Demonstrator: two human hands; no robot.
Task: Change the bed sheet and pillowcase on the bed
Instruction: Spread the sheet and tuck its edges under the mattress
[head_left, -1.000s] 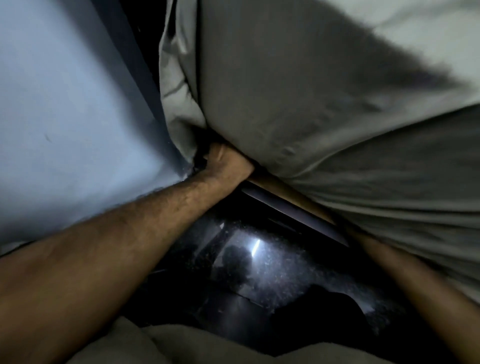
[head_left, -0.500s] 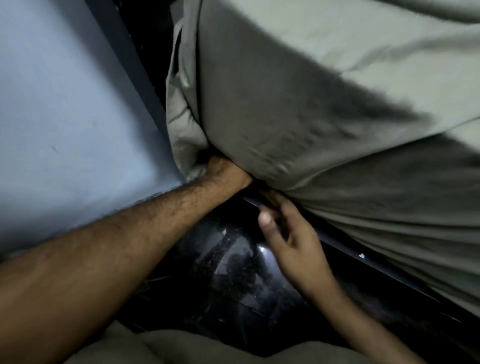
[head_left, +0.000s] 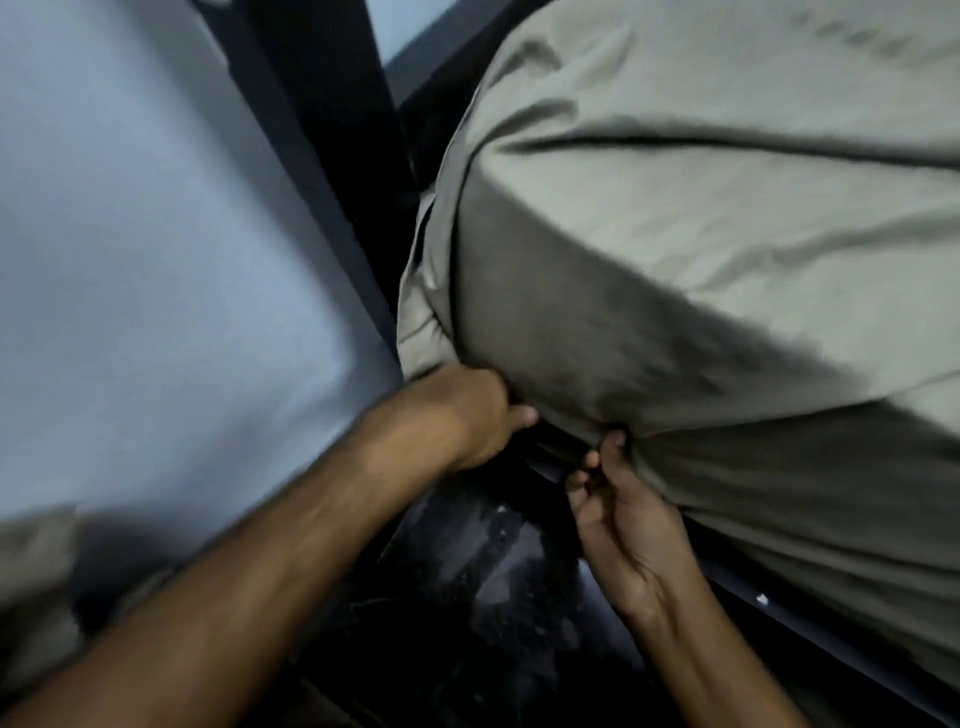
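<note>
At the mattress corner, both hands' fingers (left hand (head_left: 470, 415), right hand (head_left: 621, 512)) curled into the bed sheet (head_left: 649, 291).

The bed (head_left: 779, 587) fills the right side, its mattress corner wrapped in a wrinkled olive-grey bed sheet (head_left: 701, 218) that hangs down over the edge; left of the bed and below its corner lies a dark, speckled floor (head_left: 498, 587)

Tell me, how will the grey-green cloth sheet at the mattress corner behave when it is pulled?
The grey-green cloth sheet is probably floppy: it creases and bunches where the right hand pinches it. It looks light, hanging in loose folds beside the left hand. Drawn tight over the corner, it may resist somewhat.
</note>
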